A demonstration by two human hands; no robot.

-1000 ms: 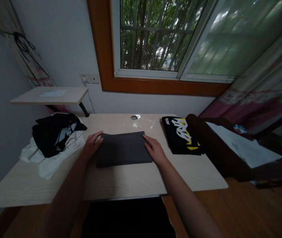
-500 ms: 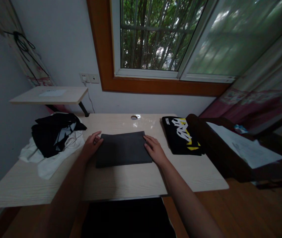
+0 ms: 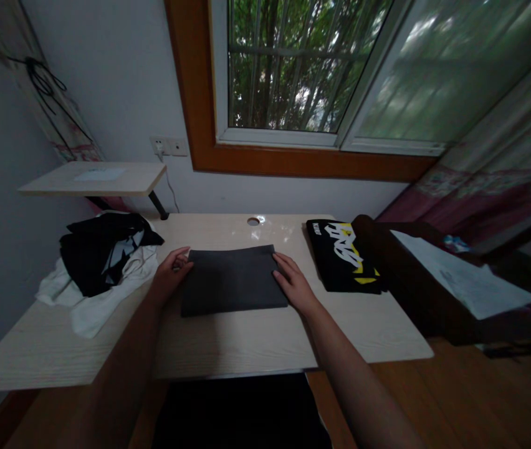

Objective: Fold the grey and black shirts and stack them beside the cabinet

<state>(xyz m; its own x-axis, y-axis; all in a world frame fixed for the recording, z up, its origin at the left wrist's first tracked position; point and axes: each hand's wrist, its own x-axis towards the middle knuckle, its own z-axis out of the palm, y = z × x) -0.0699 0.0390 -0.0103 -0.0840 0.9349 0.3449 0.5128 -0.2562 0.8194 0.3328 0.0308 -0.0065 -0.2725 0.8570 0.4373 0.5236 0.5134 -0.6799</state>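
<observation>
A dark grey folded cloth (image 3: 232, 280) lies flat as a neat rectangle on the light wooden desk (image 3: 247, 349) in front of me. My left hand (image 3: 172, 274) is at its left edge, thumb touching the cloth and the other fingers loosely curved, with a gap between thumb and forefinger. At the opposite edge rests my right hand (image 3: 295, 284), fingers stretched out along the side and thumb apart. Neither hand visibly pinches the fabric. What kind of garment the cloth is, I cannot tell.
A folded black garment (image 3: 340, 255) with white and yellow print lies to the right. On the left, a crumpled black garment (image 3: 88, 255) sits over white cloth (image 3: 95, 318), below a raised shelf (image 3: 92, 178). A dark brown armrest (image 3: 415, 280) adjoins the desk's right side.
Both hands stay at the cloth's side edges with only a very slight shift. The cloth and the other garments keep their places; the view has moved a little.
</observation>
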